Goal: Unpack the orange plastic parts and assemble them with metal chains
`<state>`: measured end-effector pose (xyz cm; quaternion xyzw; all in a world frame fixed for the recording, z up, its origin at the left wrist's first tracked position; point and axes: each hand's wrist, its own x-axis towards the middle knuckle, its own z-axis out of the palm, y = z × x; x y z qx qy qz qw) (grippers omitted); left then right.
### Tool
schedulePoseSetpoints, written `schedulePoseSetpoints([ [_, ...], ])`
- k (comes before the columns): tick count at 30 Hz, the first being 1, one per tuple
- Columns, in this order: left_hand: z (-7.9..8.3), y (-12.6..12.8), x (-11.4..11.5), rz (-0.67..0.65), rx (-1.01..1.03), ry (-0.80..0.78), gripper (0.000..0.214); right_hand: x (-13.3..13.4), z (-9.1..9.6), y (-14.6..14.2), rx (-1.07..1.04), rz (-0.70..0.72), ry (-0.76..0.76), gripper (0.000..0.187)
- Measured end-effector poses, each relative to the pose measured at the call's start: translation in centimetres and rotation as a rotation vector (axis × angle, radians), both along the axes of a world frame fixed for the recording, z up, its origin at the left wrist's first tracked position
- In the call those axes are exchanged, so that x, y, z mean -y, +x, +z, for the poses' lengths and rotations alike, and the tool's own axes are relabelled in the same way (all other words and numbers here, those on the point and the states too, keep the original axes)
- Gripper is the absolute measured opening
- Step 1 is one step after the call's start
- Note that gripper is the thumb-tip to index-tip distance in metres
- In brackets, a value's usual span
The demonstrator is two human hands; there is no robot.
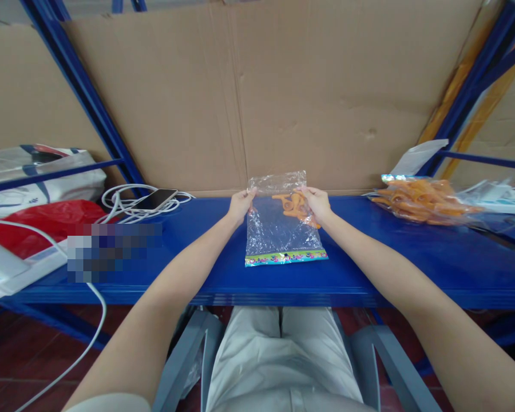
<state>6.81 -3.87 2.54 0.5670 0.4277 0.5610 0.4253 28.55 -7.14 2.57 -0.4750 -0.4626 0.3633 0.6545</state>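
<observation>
A clear plastic bag (278, 232) with a colourful printed strip along its near edge is stretched between my hands above the blue table. My left hand (241, 204) pinches the bag's upper left edge. At the upper right, my right hand (317, 203) is closed on the other edge. Orange plastic pieces (294, 204), some with ring-shaped parts, show beside my right fingers at the bag's right side. I cannot tell whether those fingers grip the pieces through the plastic or only the bag.
On the right lie bagged orange pieces (424, 200) and white-and-blue packaging (498, 197). A phone (157, 199), coiled white cable (111, 200), red bag (47, 220) and white power strip (30, 269) are on the left. Cardboard (240, 97) stands behind the blue table (356, 280).
</observation>
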Motion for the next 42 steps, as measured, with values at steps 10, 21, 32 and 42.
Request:
schedulePoseSetpoints([
  [10, 0.1, 0.3, 0.8, -0.050, -0.023, -0.089, 0.036, 0.3, 0.1, 0.4, -0.032, -0.039, 0.032, 0.037],
  [21, -0.1, 0.7, 0.4, 0.070, 0.012, -0.056, 0.033, -0.3, 0.0, 0.5, -0.036, -0.024, 0.037, 0.023],
  [32, -0.2, -0.5, -0.3, 0.304, 0.026, 0.035, 0.033, 0.8, 0.1, -0.8, 0.019, 0.148, -0.128, 0.038],
  [42, -0.6, -1.4, -1.7, 0.353, 0.015, 0.005, 0.021, 0.5, -0.8, -1.2, 0.127, 0.173, -0.046, 0.039],
])
